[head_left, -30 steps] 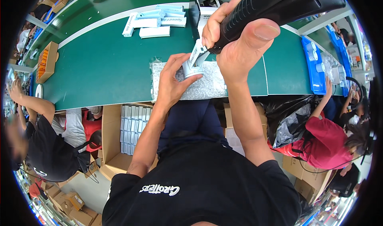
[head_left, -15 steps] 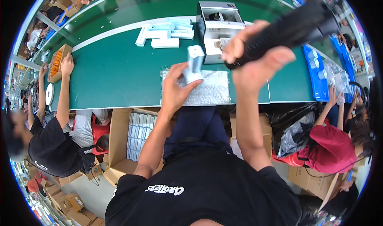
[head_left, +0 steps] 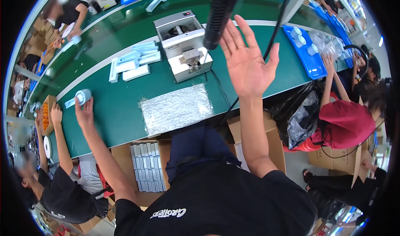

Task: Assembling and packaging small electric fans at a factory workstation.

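Observation:
At the far left of the green table (head_left: 118,123), my left hand (head_left: 85,113) is closed round the head of a pale blue plastic piece with a round head and a straight handle (head_left: 83,96). My right hand (head_left: 251,67) is open, palm up and fingers spread, holding nothing. Beside its fingertips hangs a black ribbed cylindrical tool (head_left: 218,23), probably an electric screwdriver; its top runs out of the picture. A bubble-wrap sheet (head_left: 177,109) lies on the table in front of me. Behind the sheet stands a grey screw-feeder machine (head_left: 183,46).
Pale blue and white oblong pieces (head_left: 135,63) are piled left of the machine. A blue tray (head_left: 306,52) holds white cups at right. Below the table edge, a carton (head_left: 125,161) holds rows of pale pieces. Co-workers sit on both sides; a black cable (head_left: 275,31) crosses near my right hand.
My left hand has carried the pale blue piece from above the bubble wrap to the far left. The right hand has let go of the black tool and opened. The view has turned.

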### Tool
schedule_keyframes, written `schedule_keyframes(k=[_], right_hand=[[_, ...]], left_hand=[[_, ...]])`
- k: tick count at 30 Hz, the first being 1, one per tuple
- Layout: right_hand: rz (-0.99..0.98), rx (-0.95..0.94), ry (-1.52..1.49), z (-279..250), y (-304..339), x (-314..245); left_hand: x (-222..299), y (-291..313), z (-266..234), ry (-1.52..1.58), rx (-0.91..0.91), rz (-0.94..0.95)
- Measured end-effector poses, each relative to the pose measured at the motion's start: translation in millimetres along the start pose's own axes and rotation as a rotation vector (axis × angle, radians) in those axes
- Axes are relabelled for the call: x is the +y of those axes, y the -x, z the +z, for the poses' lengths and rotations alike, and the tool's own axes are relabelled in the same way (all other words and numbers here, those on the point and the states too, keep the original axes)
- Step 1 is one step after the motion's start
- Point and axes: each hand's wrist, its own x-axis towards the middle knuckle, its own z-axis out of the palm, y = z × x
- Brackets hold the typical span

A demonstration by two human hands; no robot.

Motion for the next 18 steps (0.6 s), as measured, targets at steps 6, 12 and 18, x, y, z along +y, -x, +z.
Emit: schedule_keyframes(k=[6, 12, 18], right_hand=[[0.103, -0.065, -0.451, -2.8, 3.0, -7.8], [0.149, -0.098, -0.598, 6.4, 7.1, -8.6], [0.140, -0.124, -0.601, 6.7, 11.9, -9.4]], left_hand=[[20.0, -33.0, -29.2, 0.063, 0.083, 0.076], [30.1, -29.8, -41.5, 0.303, -0.038, 0.072], [0.8, 64.3, 48.8, -0.236, -0.039, 0.301]])
